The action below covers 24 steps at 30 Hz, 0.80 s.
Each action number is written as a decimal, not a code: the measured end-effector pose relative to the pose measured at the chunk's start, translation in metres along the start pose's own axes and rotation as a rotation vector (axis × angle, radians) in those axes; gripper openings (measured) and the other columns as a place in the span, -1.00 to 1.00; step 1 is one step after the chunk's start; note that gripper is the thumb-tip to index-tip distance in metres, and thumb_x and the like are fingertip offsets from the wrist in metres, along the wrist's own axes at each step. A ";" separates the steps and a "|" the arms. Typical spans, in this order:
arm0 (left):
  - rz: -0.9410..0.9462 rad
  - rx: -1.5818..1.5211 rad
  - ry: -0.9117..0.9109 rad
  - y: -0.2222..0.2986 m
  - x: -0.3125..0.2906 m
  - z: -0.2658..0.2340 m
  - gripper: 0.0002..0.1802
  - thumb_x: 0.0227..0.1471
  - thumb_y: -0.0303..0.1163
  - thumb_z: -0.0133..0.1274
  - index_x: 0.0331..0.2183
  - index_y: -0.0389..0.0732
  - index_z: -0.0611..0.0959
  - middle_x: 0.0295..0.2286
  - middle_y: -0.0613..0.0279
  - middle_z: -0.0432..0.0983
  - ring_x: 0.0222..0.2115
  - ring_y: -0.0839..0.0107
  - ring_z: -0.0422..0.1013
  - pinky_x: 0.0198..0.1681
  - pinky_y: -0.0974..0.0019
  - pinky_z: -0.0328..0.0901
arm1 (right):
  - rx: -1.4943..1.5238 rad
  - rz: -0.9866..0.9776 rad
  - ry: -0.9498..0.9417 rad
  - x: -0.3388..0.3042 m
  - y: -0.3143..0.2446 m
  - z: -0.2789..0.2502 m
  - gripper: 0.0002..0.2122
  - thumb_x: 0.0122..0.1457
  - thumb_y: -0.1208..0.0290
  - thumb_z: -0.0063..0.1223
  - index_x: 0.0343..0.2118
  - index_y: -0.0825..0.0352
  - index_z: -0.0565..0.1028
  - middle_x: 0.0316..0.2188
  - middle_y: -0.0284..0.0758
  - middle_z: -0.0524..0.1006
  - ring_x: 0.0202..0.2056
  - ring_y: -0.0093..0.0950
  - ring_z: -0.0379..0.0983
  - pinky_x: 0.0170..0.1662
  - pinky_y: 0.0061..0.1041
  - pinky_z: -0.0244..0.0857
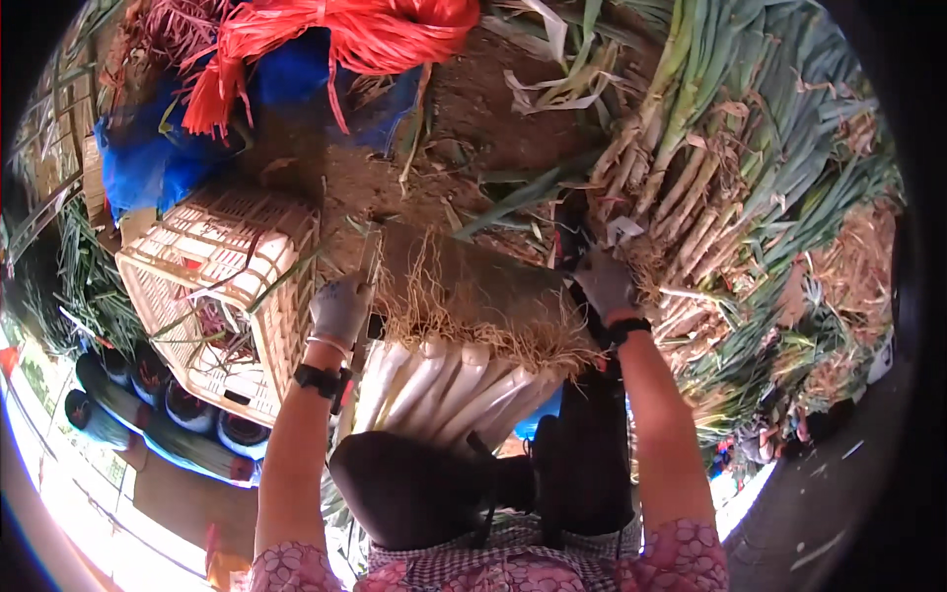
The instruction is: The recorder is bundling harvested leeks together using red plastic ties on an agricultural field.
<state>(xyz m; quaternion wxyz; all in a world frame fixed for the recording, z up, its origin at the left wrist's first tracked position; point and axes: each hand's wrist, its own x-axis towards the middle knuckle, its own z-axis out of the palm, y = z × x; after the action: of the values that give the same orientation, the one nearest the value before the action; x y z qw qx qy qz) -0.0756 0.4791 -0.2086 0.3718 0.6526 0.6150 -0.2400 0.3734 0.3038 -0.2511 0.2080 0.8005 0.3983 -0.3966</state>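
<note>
A row of leeks (444, 385) lies before me, white stalks toward my knees. Their stringy roots (473, 331) spread over the near edge of a flat brown board (464, 271). My left hand (340, 308), in a pale glove, is closed at the board's left edge. At its right end, my gloved right hand (606, 284) is closed on the board too, its fingers partly hidden in shadow. The lower parts of the leeks disappear beneath my dark-clad knees (404, 483).
A slatted plastic crate (217, 296) stands tilted at the left. Red plastic twine (345, 35) and blue netting (148, 163) lie at the far left. A large heap of untrimmed leeks (730, 178) fills the right. Wrapped bundles (187, 424) are at the lower left.
</note>
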 end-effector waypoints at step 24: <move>-0.114 -0.038 -0.195 0.031 0.012 -0.053 -0.66 0.11 -0.33 0.02 -0.17 -0.20 0.78 -0.16 -0.13 0.69 -0.09 -0.05 0.62 -0.03 0.00 0.48 | 0.241 -0.024 -0.035 -0.143 -0.026 0.050 -0.63 0.27 0.30 0.12 0.08 0.36 0.51 -0.16 -0.16 0.62 -0.24 -0.32 0.56 -0.15 -0.34 0.46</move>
<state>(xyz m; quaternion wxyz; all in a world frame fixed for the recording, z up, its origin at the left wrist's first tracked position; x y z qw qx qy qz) -0.0516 0.5288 -0.1793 0.4280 0.5828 0.6166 -0.3115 0.2765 0.2190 -0.1671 0.1126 0.8080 0.3535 -0.4577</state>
